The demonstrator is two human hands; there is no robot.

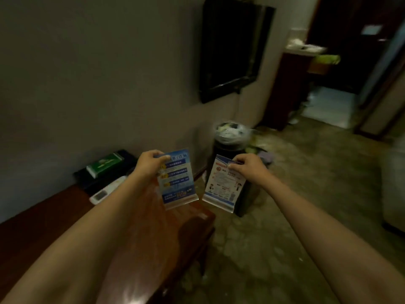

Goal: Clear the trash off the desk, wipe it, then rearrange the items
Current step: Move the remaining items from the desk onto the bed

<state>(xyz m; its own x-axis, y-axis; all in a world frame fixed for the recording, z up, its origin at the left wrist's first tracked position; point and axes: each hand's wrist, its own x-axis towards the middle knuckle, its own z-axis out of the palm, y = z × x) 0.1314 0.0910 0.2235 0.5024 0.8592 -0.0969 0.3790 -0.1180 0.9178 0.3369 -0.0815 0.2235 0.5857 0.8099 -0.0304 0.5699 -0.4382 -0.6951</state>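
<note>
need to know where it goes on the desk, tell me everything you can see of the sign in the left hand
The blue sign is a clear acrylic stand holding a printed card: blue, with white text bands and yellow markers, too blurred to read. A clear foot runs along its bottom edge. It is held upright, slightly tilted, in the air above the desk's right end. The left hand pinches its top left corner; nothing else touches it.

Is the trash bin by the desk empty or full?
Full: the trash bin by the wall has crumpled white waste heaped up to the rim of its clear liner, and more litter lies on the floor beside it.
</note>
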